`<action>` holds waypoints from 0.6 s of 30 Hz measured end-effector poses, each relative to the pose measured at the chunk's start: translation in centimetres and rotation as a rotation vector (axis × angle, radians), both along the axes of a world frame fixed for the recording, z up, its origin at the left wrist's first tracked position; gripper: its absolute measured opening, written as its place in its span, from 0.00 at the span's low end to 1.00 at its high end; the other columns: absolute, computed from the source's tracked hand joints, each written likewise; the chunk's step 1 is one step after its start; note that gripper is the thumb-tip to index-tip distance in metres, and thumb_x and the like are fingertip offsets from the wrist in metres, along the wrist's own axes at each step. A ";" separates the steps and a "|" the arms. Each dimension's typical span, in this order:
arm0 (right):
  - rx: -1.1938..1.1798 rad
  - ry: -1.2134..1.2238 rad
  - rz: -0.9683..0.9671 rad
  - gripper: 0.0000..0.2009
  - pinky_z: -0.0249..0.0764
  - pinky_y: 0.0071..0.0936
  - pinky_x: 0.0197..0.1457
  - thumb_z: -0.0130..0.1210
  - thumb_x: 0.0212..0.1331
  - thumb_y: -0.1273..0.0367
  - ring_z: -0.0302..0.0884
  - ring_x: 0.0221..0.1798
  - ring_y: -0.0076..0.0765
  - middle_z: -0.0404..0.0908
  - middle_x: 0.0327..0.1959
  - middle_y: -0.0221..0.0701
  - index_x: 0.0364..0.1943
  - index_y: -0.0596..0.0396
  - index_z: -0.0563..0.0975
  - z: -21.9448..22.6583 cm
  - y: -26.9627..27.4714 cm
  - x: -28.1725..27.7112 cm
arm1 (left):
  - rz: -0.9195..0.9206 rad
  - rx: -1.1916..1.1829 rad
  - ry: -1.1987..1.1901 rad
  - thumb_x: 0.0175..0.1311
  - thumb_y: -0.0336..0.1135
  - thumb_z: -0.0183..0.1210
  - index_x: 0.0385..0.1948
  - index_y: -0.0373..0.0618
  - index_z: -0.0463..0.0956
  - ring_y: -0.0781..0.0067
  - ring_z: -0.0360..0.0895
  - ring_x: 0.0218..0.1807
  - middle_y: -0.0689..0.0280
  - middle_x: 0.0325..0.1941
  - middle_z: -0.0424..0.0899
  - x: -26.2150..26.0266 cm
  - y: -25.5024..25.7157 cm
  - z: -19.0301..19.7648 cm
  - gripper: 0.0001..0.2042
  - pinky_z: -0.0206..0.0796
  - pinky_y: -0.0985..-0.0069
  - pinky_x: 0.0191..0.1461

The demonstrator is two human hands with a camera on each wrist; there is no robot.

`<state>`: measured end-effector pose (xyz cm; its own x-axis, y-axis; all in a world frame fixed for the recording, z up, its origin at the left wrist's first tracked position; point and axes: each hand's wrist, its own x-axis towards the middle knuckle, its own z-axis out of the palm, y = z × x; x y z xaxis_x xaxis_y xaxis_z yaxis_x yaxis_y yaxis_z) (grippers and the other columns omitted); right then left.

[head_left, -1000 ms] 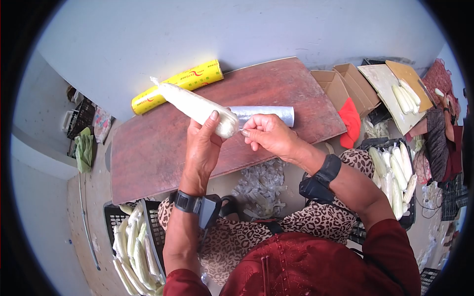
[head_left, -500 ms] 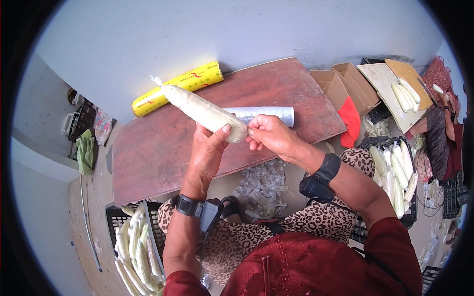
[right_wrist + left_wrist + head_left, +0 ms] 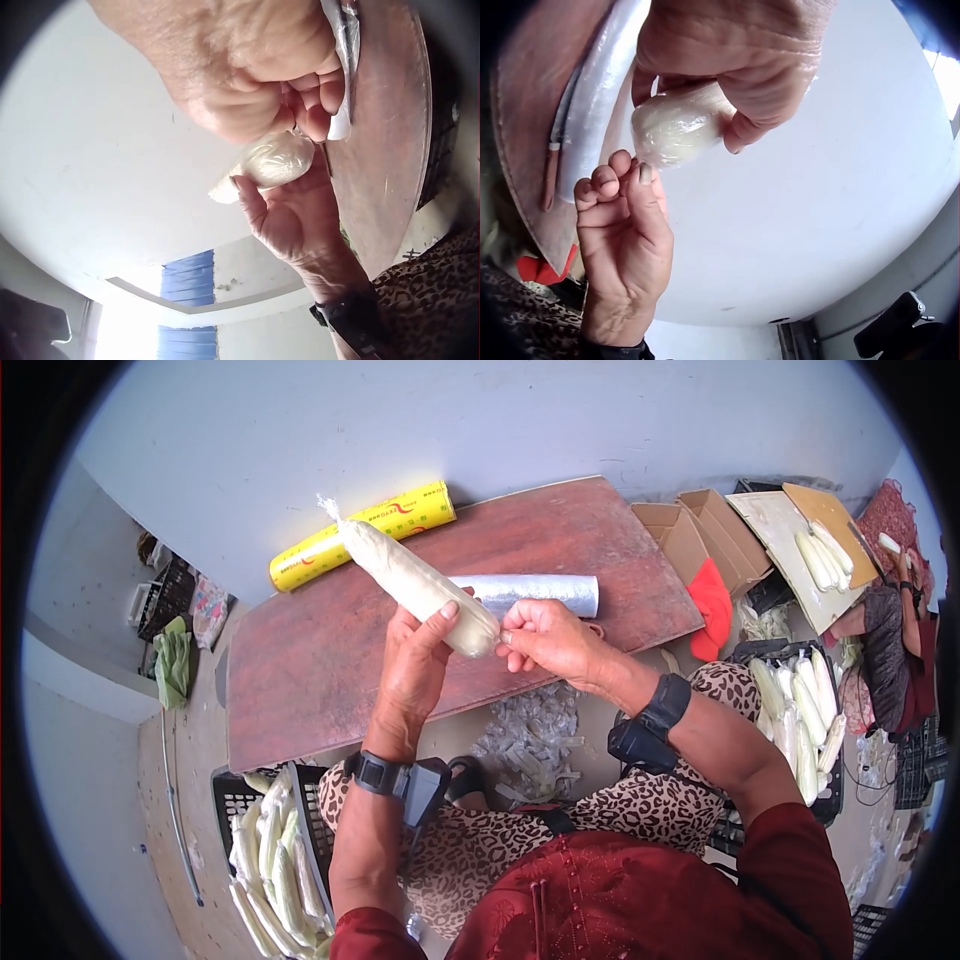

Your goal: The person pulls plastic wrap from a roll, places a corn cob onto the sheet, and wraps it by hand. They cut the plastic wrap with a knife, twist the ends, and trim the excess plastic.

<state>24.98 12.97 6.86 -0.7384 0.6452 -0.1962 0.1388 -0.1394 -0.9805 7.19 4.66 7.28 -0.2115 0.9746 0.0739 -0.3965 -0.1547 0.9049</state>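
Note:
A long pale vegetable wrapped in clear film (image 3: 415,585) is held up at a slant over the red-brown board (image 3: 300,680), a twisted tuft of film at its far end. My left hand (image 3: 418,660) grips its near part, thumb on top and fingers beneath. At the near end my right hand (image 3: 550,645) pinches the film between thumb and fingertips. In the left wrist view the film (image 3: 660,160) gathers at the right thumb tip. The right wrist view shows the wrapped end (image 3: 277,159) between both hands.
A silvery film roll (image 3: 540,594) and a yellow roll (image 3: 360,536) lie on the board. Crates of pale vegetables stand at left (image 3: 270,860) and right (image 3: 800,720). Cardboard boxes (image 3: 700,540), a red cloth (image 3: 708,610) and another person (image 3: 910,630) are at the right.
The wrapped vegetable has moved slightly right and towards me, tilting more steeply, with the left hand following. The right hand keeps its pinch at the end and has shifted only a little.

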 end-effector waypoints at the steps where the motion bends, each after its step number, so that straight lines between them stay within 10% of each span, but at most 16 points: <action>1: 0.003 0.003 -0.002 0.04 0.72 0.17 0.30 0.51 0.65 0.74 0.76 0.29 0.20 0.81 0.34 0.35 0.39 0.60 0.74 0.0 0.0 0.0 | 0.005 -0.002 -0.001 0.63 0.38 0.62 0.56 0.34 0.68 0.62 0.77 0.56 0.52 0.55 0.78 0.0 0.0 0.0 0.23 0.69 0.62 0.63; 18: -0.102 0.065 0.002 0.13 0.73 0.18 0.31 0.51 0.69 0.65 0.77 0.30 0.21 0.80 0.36 0.36 0.44 0.62 0.72 -0.5 -0.4 -0.1 | 0.092 -0.033 -0.065 0.63 0.35 0.62 0.50 0.38 0.71 0.71 0.79 0.48 0.62 0.46 0.81 0.3 0.3 -0.1 0.17 0.72 0.70 0.54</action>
<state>24.93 12.61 6.38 -0.7529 0.6229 -0.2126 0.0759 -0.2386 -0.9681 7.48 4.91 7.19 -0.3040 0.9524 0.0249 -0.4401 -0.1635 0.8829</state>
